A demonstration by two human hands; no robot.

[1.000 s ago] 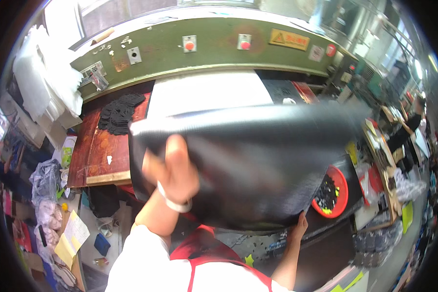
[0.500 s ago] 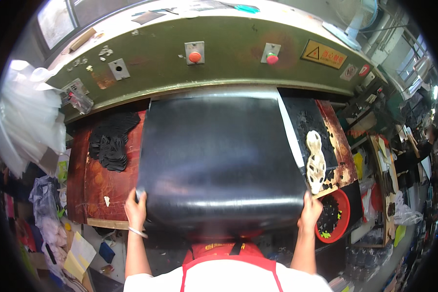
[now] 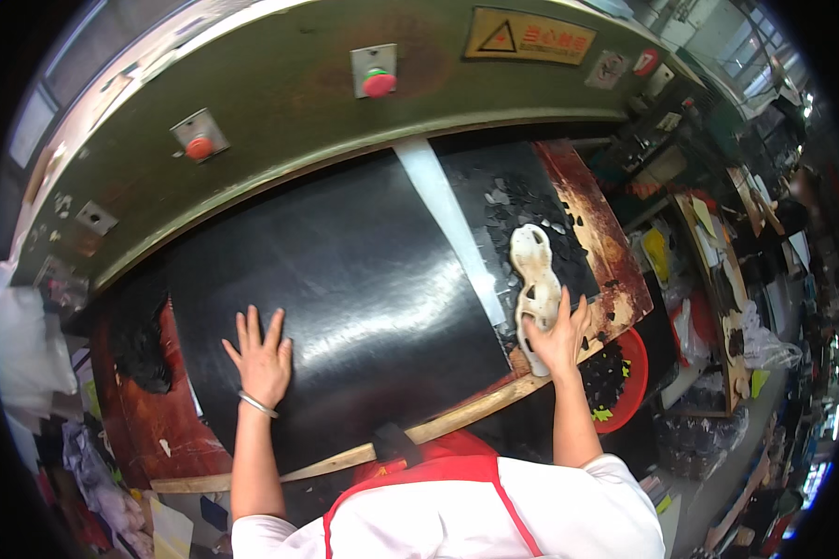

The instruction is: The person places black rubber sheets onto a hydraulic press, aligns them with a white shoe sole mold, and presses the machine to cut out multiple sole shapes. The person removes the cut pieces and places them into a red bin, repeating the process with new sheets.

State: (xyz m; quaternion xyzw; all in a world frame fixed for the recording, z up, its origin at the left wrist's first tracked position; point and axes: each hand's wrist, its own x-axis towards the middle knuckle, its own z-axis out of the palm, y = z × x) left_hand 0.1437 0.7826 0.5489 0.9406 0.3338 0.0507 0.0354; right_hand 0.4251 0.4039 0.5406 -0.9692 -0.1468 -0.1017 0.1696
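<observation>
In the head view, seen from above, a large black rubber sheet (image 3: 345,307) is spread flat across a worn reddish-brown bench (image 3: 615,270) in front of a green press machine (image 3: 280,121) fitted with two red buttons (image 3: 378,84). The left hand (image 3: 261,359) is laid palm down on the near part of the sheet, its fingers (image 3: 249,328) spread wide and flat, gripping nothing; a thin bracelet (image 3: 256,403) is worn at the wrist. The right hand (image 3: 557,337) is placed at the bench's right front corner, just beyond the sheet's right edge, with its fingers closed around the lower end of a white shoe-sole-shaped cutting die (image 3: 534,279). The die is stretched away from the hand over a patch scattered with small black offcuts (image 3: 522,200). A pale strip (image 3: 447,224) is seen running along the sheet's right edge. A wooden edge strip (image 3: 457,415) is fixed along the bench front. A red basin (image 3: 625,377) holding black scraps is seen below the bench on the right, and a pile of black pieces (image 3: 140,340) is left on the bench's left side.
</observation>
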